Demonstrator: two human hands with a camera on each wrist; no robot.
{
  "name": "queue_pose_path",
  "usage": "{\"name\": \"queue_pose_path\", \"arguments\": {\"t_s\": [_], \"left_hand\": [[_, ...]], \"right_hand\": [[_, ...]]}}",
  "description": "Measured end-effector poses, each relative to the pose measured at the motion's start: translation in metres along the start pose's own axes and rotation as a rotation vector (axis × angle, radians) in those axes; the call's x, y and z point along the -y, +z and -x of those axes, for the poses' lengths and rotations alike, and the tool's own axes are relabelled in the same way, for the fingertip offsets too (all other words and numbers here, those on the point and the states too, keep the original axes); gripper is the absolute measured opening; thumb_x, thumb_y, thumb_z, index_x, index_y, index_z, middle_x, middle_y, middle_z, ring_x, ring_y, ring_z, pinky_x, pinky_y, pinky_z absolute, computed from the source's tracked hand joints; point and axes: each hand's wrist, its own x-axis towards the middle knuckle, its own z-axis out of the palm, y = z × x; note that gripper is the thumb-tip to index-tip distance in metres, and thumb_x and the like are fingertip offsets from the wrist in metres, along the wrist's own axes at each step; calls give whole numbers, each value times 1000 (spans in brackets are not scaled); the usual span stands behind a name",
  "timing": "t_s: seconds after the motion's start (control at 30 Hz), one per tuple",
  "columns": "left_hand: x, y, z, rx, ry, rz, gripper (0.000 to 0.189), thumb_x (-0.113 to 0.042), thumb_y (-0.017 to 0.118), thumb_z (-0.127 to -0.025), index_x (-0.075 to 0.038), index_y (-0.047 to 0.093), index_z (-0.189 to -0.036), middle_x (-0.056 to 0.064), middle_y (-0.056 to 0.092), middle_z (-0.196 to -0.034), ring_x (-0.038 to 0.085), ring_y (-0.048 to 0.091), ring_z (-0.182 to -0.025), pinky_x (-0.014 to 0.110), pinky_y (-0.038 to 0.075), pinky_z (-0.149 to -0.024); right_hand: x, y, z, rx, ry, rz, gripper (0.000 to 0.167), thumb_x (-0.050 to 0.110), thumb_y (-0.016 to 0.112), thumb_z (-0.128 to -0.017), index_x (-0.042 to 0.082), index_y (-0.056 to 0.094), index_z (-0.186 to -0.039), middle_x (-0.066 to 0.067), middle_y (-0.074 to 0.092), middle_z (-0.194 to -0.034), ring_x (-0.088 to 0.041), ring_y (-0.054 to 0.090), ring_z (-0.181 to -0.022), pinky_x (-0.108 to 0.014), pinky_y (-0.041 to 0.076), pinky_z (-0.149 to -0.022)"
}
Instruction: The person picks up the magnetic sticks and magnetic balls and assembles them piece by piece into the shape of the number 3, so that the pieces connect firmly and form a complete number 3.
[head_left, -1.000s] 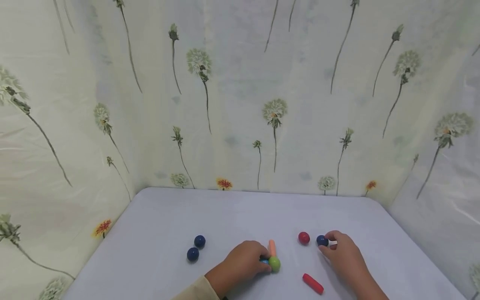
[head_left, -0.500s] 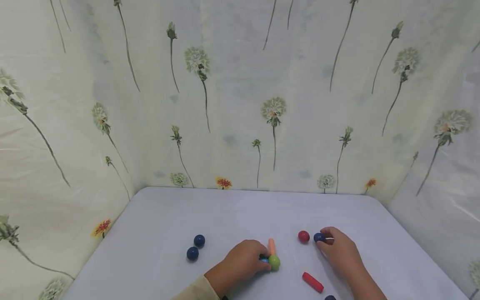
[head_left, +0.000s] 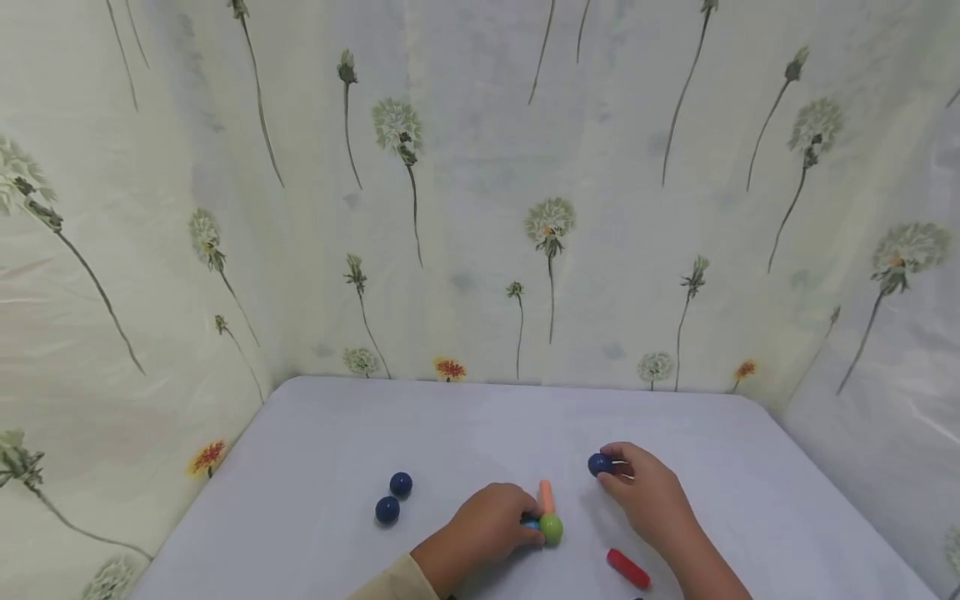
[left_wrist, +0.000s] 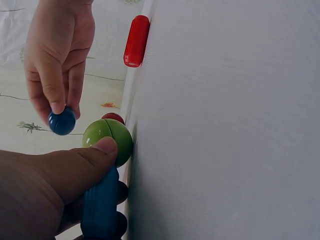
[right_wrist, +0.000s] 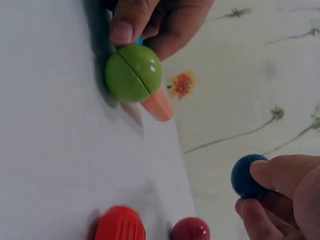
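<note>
My left hand (head_left: pixel 491 521) grips a blue ridged stick (left_wrist: pixel 100 207), its thumb lying against a green ball (head_left: pixel 551 529) at the stick's end. From that ball an orange stick (head_left: pixel 547 497) points toward the back of the table. Off to the right, my right hand (head_left: pixel 652 496) pinches a dark blue ball (head_left: pixel 599 464) between thumb and fingers, held up over the table. A red ball (right_wrist: pixel 190 229) shows low in the right wrist view; in the head view it is hidden behind the right hand.
Two dark blue balls (head_left: pixel 387 510) sit close together on the left of the white table (head_left: pixel 330 433). A red stick (head_left: pixel 628 568) lies near the front, between the hands. A flower-patterned curtain (head_left: pixel 465 208) surrounds the table's back and sides.
My right hand has lifted the dark blue ball and carried it left, now covering the red ball in the head view. The left hand keeps its grip in place.
</note>
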Motion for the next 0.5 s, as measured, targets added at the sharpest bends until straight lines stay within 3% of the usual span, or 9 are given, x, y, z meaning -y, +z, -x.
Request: {"name": "queue_pose_path", "arguments": {"t_s": [0.13, 0.5], "left_hand": [[1, 0, 0, 10, -7, 14, 28, -40, 87, -85, -28, 81, -109, -18, 74, -96, 0, 59, -85, 32, 55, -92], [2, -1, 2, 1, 51, 45, 23, -36, 87, -86, -25, 83, -106, -18, 72, -89, -1, 55, -79, 28, 54, -84]], "right_hand": [[12, 11, 1, 4, -22, -14, 38, 19, 75, -97, 10, 65, -133, -11, 72, -126, -32, 70, -118, -52, 58, -97], [24, 44, -11, 16, -81, -49, 32, 12, 75, -95, 13, 69, -127, -7, 76, -122, -32, 71, -118, -55, 54, -100]]}}
